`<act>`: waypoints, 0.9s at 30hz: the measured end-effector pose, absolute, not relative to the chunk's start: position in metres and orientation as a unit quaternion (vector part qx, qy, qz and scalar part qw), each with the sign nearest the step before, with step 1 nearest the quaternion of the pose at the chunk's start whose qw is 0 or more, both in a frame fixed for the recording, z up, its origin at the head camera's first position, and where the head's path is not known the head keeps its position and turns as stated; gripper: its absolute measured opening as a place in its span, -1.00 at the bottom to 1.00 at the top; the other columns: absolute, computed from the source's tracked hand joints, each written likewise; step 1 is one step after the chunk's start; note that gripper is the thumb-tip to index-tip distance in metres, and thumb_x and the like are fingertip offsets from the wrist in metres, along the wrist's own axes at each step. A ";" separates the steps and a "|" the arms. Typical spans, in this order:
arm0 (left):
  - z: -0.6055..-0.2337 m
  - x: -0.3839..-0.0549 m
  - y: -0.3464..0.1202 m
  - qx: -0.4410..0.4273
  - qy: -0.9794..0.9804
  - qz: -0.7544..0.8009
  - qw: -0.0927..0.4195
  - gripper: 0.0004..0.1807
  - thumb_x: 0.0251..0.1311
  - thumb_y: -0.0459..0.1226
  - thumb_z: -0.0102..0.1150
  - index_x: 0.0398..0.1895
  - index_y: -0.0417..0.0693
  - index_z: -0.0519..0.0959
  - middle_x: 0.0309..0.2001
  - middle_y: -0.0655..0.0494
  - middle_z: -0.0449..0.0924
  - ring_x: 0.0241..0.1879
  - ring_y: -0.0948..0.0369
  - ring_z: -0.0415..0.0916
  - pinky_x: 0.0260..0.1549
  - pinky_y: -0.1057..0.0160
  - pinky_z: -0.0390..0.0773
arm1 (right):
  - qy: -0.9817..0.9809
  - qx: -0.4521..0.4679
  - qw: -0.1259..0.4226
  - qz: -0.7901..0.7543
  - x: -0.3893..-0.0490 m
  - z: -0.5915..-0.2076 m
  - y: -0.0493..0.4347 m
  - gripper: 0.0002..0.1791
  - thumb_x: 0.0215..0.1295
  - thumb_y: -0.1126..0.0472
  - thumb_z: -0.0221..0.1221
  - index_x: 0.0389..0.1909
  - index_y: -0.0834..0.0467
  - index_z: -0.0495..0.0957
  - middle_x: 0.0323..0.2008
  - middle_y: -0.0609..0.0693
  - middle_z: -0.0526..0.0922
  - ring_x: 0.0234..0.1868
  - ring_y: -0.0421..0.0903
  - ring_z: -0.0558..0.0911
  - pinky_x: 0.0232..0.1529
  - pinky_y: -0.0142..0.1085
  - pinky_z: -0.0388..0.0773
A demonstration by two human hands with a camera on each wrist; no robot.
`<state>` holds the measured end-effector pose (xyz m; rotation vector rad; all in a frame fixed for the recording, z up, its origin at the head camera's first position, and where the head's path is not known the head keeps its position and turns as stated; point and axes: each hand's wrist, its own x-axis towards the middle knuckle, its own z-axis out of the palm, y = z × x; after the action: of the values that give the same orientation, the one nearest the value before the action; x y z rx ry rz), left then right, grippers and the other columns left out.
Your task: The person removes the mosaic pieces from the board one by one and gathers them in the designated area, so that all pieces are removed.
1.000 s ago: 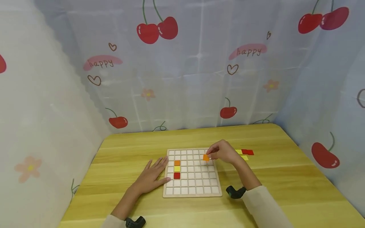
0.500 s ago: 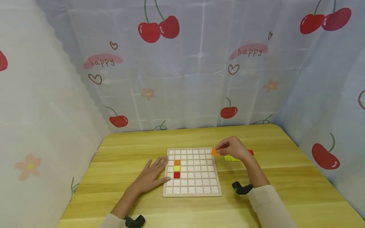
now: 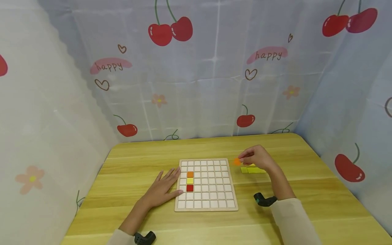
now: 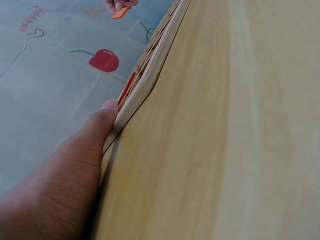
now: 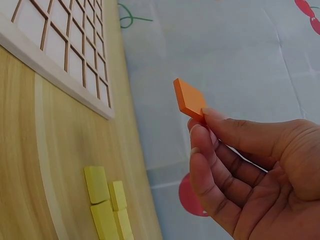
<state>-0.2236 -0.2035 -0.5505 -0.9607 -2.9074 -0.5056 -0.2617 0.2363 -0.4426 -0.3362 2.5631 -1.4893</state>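
Right wrist view: one orange tile is in the air, and we see the right hand pinching it between thumb and fingers. From the head camera we find this tile just off the far right corner of the board, apart from it. We count seven rows of seven squares on the board, and three tiles set there in the second column from the left: a second orange tile farthest away, then a single yellow tile, then a red tile.

Near the right hand, we make out at least four loose yellow tiles in two rows on the table; the arm hides part of them, so we cannot give a full count.

We see the left hand lying flat with its fingers spread, gripping nothing, fingertips and thumb touching the board's left edge.

Farther out we count two pale sleeves, two black devices, one at each wrist, and a curtain on three sides, printed with two "happy" words, three flowers and two cherry pairs.
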 end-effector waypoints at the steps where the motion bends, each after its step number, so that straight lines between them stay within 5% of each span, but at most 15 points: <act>1: -0.551 -0.224 -0.204 -0.310 -0.936 -0.163 0.020 -0.03 0.40 0.37 -0.18 0.66 0.05 -0.09 0.63 0.14 -0.11 0.59 0.00 -0.09 0.48 -0.30 -0.20 | 0.856 -0.110 0.079 -0.499 -0.262 -0.443 0.238 -0.80 0.37 0.38 0.26 -0.10 0.45 0.68 -0.20 0.27 0.74 -0.19 0.26 0.73 -0.08 0.10 0.68; 12: -0.553 -0.225 -0.205 -0.310 -0.937 -0.160 0.017 -0.02 0.39 0.37 -0.18 0.66 0.05 -0.10 0.64 0.15 -0.14 0.60 0.03 -0.13 0.48 -0.29 -0.23 | 0.871 -0.080 0.070 -0.480 -0.262 -0.441 0.254 -0.75 0.38 0.29 0.29 -0.06 0.40 0.70 -0.21 0.21 0.77 -0.22 0.14 0.75 -0.24 -0.10 0.72; 27: -0.552 -0.226 -0.205 -0.311 -0.937 -0.159 0.013 -0.03 0.39 0.38 -0.18 0.66 0.07 -0.11 0.64 0.17 -0.15 0.60 0.05 -0.14 0.48 -0.28 -0.23 | 0.889 -0.046 0.052 -0.453 -0.263 -0.446 0.279 -0.73 0.37 0.23 0.31 -0.07 0.35 0.72 -0.20 0.15 0.76 -0.17 0.19 0.72 -0.11 -0.04 0.71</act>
<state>-0.2257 -0.2054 -0.5519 -0.9707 -2.9192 -0.4967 -0.2629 0.2789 -0.4459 -0.1389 2.7028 -1.3793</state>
